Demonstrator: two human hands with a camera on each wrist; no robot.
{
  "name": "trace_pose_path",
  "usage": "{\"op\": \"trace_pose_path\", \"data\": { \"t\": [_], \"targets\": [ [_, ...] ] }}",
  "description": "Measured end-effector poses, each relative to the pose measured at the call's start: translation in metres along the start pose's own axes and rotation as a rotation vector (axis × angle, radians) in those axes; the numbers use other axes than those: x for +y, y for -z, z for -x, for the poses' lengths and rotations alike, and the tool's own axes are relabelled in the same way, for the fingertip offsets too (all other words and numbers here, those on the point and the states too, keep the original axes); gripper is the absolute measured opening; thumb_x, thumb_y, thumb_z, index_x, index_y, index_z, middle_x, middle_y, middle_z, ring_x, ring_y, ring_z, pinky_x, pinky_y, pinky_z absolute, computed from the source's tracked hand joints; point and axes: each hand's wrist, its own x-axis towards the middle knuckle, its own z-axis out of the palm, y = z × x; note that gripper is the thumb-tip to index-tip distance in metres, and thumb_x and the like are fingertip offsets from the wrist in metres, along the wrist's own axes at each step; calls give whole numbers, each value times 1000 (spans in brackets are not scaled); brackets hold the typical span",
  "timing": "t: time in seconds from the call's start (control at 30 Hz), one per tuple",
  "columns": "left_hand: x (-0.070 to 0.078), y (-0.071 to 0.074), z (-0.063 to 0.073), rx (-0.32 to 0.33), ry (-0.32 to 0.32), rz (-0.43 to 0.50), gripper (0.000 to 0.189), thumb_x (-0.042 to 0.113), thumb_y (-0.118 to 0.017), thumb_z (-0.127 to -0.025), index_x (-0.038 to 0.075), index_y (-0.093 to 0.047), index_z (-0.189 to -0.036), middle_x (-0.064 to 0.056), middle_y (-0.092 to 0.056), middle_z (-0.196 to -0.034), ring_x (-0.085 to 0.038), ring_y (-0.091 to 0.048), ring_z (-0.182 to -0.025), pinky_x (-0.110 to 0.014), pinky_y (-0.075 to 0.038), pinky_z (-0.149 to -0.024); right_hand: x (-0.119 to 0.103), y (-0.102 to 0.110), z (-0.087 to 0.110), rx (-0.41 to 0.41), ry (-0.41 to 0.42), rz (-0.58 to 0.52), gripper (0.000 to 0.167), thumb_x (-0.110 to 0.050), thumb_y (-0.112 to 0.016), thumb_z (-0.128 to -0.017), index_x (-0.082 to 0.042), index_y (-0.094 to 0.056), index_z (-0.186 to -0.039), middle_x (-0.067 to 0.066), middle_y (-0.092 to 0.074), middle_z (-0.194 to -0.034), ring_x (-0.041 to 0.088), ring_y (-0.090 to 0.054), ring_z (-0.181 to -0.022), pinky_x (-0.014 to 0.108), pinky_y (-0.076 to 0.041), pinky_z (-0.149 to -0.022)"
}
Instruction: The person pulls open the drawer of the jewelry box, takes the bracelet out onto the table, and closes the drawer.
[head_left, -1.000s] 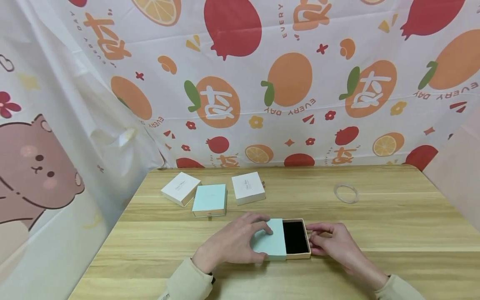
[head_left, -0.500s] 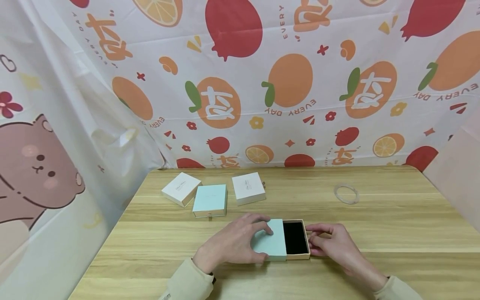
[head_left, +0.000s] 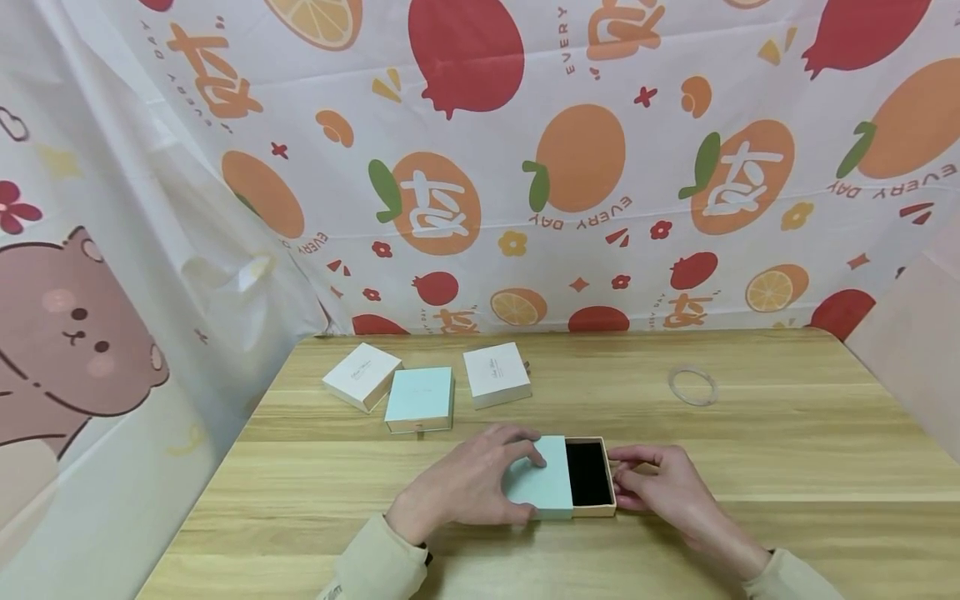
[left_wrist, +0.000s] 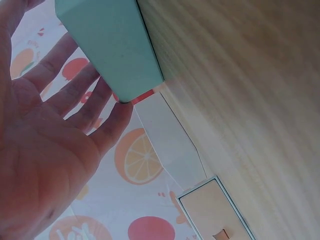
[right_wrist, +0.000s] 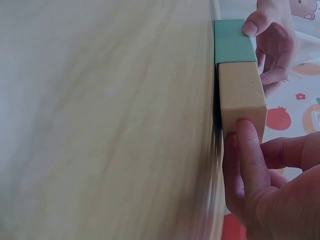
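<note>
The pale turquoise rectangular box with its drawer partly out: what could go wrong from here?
The flat turquoise card sleeve could slide along the light wooden table if the left hand loosens its grip. The peach rectangular card drawer might skew or jam, since the right hand touches it at its outer end. The black rectangular insert shows right up to the sleeve's edge, so it could perhaps catch there.

The person is wearing beige: the left sleeve (head_left: 378,560) is carrying a small dark marking (head_left: 331,592), a black band (head_left: 427,556) is peeking out at its end, and the right sleeve (head_left: 795,577) is matching its colour.
</note>
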Motion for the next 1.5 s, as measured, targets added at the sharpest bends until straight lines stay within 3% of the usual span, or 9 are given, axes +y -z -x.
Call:
{"op": "trace_pose_path", "data": {
  "t": [1.5],
  "targets": [
    [0, 0, -1, 12, -17, -11, 45, 43, -81, -77, 26, -70, -117, 5, -55, -148, -18, -52, -136, -38, -46, -113, -3, -7, -1, -32, 14, 5, 40, 8, -58, -93, 15, -59, -132, 17, -66, -102, 20, -75, -86, 31, -63, -76]
  ]
}}
